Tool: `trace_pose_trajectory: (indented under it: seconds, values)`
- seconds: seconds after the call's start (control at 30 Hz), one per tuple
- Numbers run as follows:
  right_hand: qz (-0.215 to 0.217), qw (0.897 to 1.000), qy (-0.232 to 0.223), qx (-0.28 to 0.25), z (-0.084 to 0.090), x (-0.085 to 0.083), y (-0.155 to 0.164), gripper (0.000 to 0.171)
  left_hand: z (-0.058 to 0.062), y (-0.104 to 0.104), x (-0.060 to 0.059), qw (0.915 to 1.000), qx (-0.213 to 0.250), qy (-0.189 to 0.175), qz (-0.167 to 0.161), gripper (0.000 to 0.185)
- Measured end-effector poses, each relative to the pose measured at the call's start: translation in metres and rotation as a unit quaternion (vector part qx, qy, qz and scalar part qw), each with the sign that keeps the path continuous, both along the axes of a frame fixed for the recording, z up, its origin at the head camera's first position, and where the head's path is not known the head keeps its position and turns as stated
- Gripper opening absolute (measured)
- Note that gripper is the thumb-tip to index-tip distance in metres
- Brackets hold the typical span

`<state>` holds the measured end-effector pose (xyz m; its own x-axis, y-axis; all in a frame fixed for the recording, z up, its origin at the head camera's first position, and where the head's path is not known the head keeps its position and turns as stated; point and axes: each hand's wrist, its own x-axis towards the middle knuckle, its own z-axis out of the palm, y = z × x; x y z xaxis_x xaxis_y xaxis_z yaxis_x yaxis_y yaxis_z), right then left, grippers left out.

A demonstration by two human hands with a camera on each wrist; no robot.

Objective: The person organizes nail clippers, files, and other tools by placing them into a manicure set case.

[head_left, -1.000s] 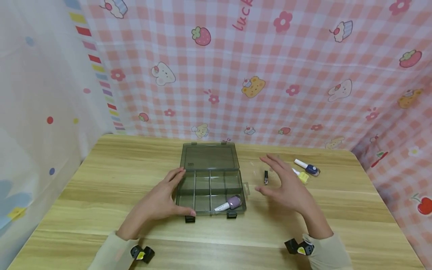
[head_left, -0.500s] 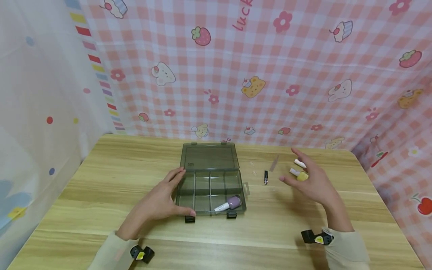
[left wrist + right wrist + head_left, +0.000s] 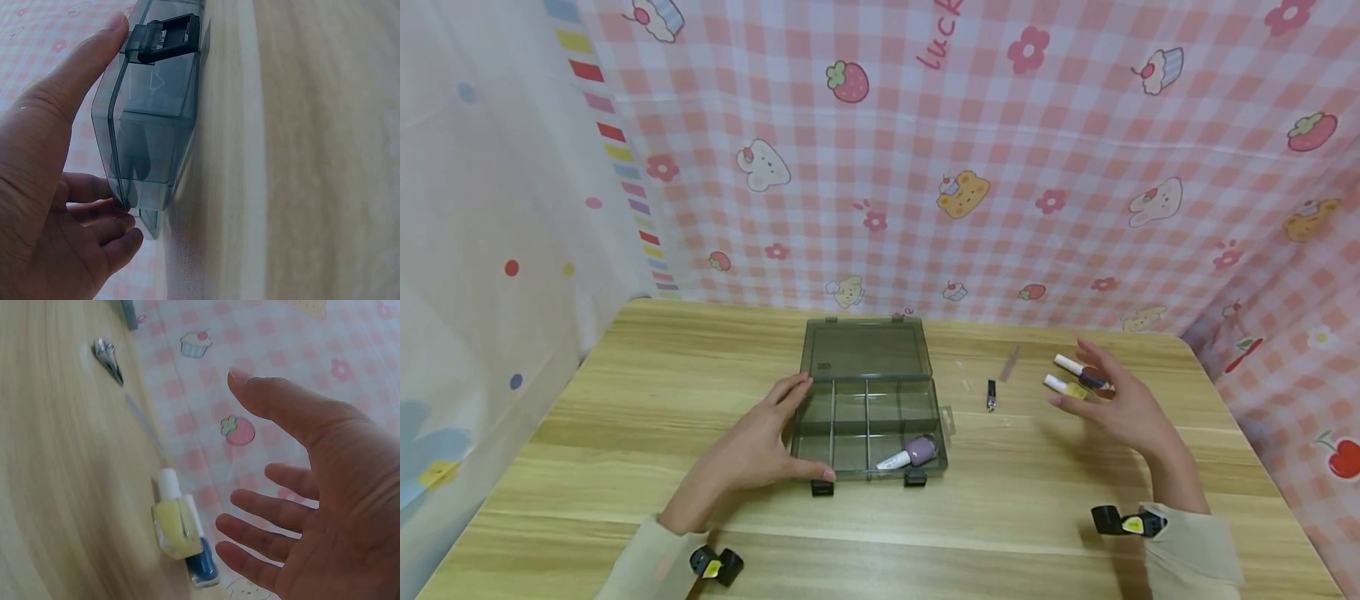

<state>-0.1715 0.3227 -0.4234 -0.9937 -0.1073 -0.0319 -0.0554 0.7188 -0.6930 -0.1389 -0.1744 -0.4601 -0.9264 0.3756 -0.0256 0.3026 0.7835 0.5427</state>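
A smoky clear organizer box point(image 3: 850, 408) lies open on the wooden table, its lid point(image 3: 865, 348) flat behind it. One purple nail polish bottle point(image 3: 912, 454) lies in the front right compartment. My left hand point(image 3: 748, 450) grips the box's front left corner, thumb on the front wall by the latch point(image 3: 165, 39) and fingers curled against the side wall point(image 3: 153, 137). My right hand point(image 3: 1123, 408) hovers with spread fingers, holding nothing, just over a yellow bottle point(image 3: 1063, 386) point(image 3: 174, 525) and a blue bottle point(image 3: 1086, 373) point(image 3: 201, 565) lying side by side.
A small nail clipper point(image 3: 991, 394) point(image 3: 109, 359) and a thin nail file point(image 3: 1011, 363) point(image 3: 144, 425) lie between the box and the bottles. Pink checked cloth point(image 3: 1000, 167) hangs behind the table and along the right edge; a pale curtain point(image 3: 490, 208) stands at the left.
My right hand has swung from beside the box to the right and now hangs over the yellow and blue bottles. The left hand and the box have stayed still.
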Motion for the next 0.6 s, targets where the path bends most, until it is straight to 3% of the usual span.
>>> trace_pose_trajectory:
  seconds: [0.23, 0.6]
  values:
    - [-0.013, 0.999, -0.027, 0.017, -0.008, 0.0, 0.008, 0.089, 0.001, 0.0, 0.0, 1.0, -0.001, 0.001, 0.001, 0.136]
    - [-0.042, 0.996, -0.026, 0.07, -0.027, -0.004, 0.013, 0.075, 0.0, 0.0, 0.0, 1.0, 0.004, -0.003, 0.0, 0.136]
